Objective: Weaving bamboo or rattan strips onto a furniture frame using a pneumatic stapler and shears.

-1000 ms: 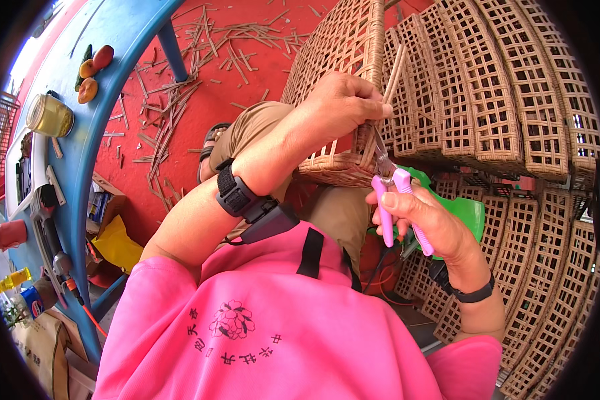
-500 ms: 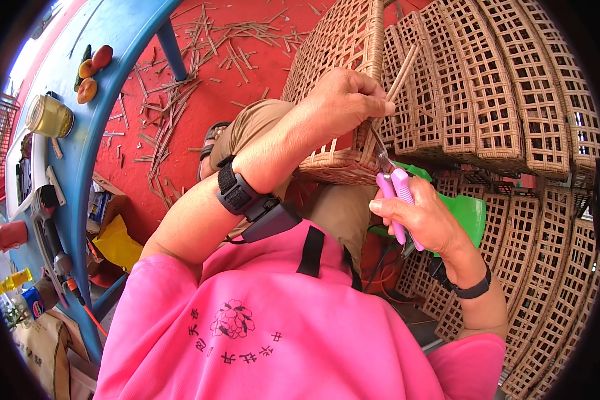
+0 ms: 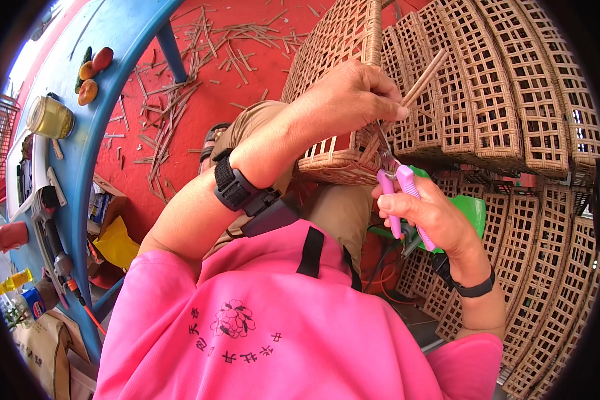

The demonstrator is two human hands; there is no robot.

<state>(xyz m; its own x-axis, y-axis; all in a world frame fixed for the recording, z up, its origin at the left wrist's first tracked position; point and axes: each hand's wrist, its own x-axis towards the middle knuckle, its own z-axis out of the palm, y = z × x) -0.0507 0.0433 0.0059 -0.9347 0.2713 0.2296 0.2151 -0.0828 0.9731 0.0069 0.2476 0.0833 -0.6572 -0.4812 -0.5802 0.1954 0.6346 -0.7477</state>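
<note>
At the woven rattan basket's [image 3: 333, 50] right edge, the left hand [image 3: 363, 97] is pinching two slender cane strips [image 3: 425, 78], while the right hand [image 3: 428, 208] is gripping lilac-handled snips [image 3: 407, 181] near its closest corner. With blade tips disappearing near the left hand, a blind squeeze could be nicking it. One basket, one pair of snips and two strips are showing there.

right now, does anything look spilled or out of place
Yes: the loose strips strewn over the red floor beside the blue table look untidy, lying at all angles, many crossing, rather than bundled.
</note>
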